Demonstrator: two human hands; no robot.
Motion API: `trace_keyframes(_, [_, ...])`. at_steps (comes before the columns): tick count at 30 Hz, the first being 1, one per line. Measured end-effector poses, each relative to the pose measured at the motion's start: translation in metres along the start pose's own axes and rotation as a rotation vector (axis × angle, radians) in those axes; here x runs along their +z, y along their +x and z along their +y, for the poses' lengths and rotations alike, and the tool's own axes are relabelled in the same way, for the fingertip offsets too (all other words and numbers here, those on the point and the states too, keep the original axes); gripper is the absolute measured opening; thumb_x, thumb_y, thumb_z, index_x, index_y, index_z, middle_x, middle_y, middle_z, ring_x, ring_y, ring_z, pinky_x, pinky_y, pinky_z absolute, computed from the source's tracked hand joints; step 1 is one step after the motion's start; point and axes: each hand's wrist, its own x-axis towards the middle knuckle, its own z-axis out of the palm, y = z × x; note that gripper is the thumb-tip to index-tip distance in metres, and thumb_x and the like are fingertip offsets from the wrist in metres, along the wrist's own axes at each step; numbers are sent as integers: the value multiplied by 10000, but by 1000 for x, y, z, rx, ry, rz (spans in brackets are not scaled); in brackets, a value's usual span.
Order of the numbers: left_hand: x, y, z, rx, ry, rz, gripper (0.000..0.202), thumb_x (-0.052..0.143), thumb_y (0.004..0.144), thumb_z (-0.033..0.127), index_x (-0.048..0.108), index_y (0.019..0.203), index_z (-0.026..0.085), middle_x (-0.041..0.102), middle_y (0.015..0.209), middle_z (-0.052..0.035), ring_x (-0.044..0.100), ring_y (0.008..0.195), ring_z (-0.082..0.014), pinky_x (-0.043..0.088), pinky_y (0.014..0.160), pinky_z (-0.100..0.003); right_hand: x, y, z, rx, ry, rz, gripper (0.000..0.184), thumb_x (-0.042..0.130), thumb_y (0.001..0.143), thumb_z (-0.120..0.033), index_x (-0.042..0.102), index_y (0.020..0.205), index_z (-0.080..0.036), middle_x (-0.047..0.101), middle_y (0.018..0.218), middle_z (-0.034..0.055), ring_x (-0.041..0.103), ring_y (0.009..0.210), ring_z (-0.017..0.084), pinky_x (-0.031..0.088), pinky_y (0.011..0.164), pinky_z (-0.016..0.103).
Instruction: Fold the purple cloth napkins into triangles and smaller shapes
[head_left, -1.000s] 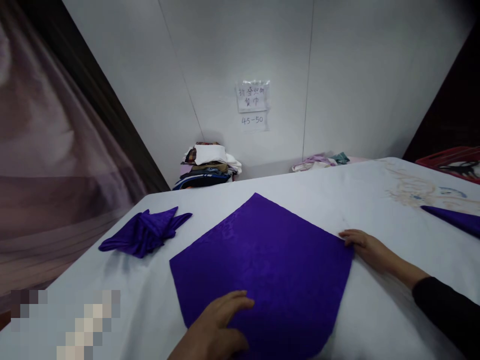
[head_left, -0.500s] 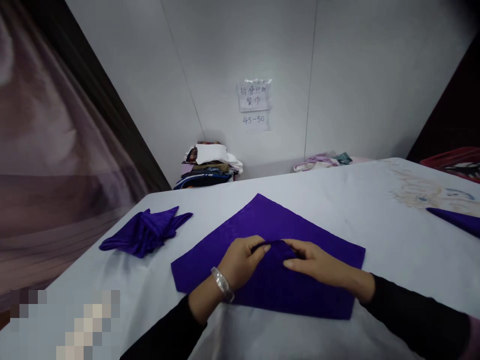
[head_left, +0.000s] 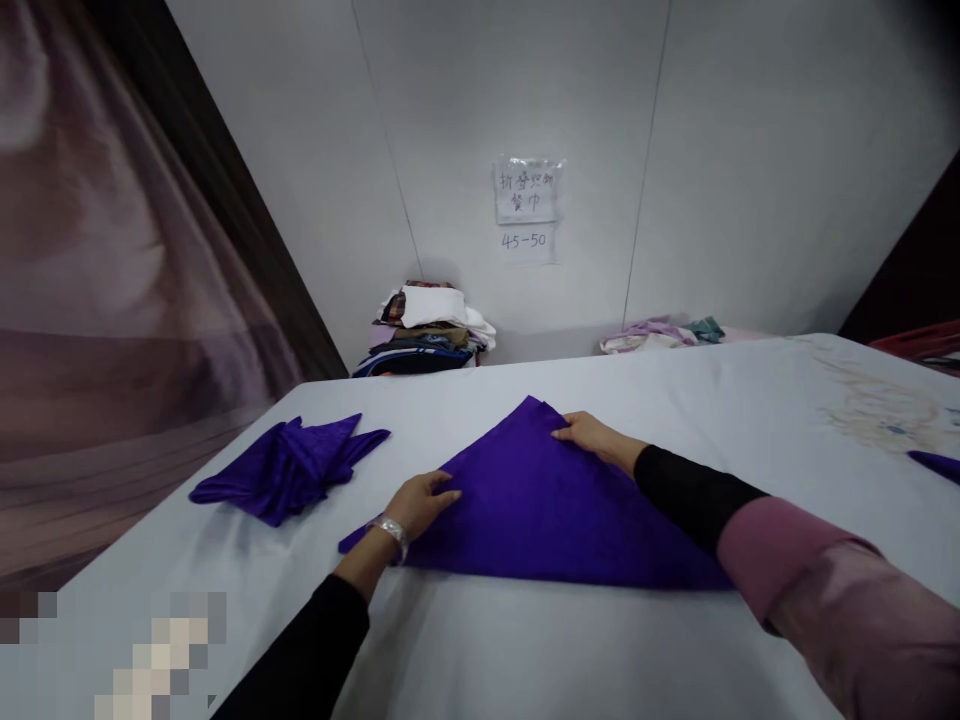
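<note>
A purple napkin [head_left: 525,500] lies folded into a wide triangle on the white-covered table, its point toward the wall and its long fold toward me. My left hand [head_left: 420,505], with a silver bangle at the wrist, rests at its left slanting edge, thumb and fingers a little apart. Near the top point, my right hand [head_left: 596,437] pinches the right slanting edge between thumb and fingers. The napkin's right corner is hidden under my right sleeve. To the left sits another purple napkin [head_left: 292,465], folded into a pleated shape with pointed ends.
Against the wall are a stack of folded clothes [head_left: 427,335] and a lower pile of cloth [head_left: 652,335]. A handwritten sign [head_left: 528,192] hangs above. At the right edge, part of a purple cloth [head_left: 937,465] shows. A curtain [head_left: 112,300] hangs on the left.
The napkin's near part has been folded up toward the far point, making a triangle. My hands have moved apart, the left leftward and the right up toward the point.
</note>
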Motion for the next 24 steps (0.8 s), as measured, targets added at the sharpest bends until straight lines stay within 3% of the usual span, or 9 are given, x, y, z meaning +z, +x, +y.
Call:
trace_keyframes(4, [-15,3,-35,-76,121,43,328,556,696,420,668,906,194,710,856,-35,638,819,-212,455,735,-289,-1,42,3,0,-138,103,24,612,703,-159,627,704,-141,622,587,20,561,526,138,418,505,238])
trace_keyframes(9, [-20,2,-58,-152,152,85,241,495,737,401,651,763,219,685,714,1,617,703,-180,422,645,-267,1,75,10,-45,-355,213,57,615,702,-152,628,648,-143,592,577,10,540,558,134,369,534,235])
trace_keyframes(17, [-12,2,-69,-203,59,344,275,440,772,456,618,757,248,674,729,20,608,723,-176,414,657,-256,6,95,17,-115,-572,317,139,571,775,-264,664,769,-160,637,721,31,559,656,144,346,569,231])
trace_keyframes(24, [-8,-4,-75,-229,103,325,323,441,773,527,635,817,272,676,738,20,613,732,-186,415,630,-257,11,109,16,-117,-689,387,211,547,804,-333,683,792,-172,660,775,54,574,708,166,350,575,243])
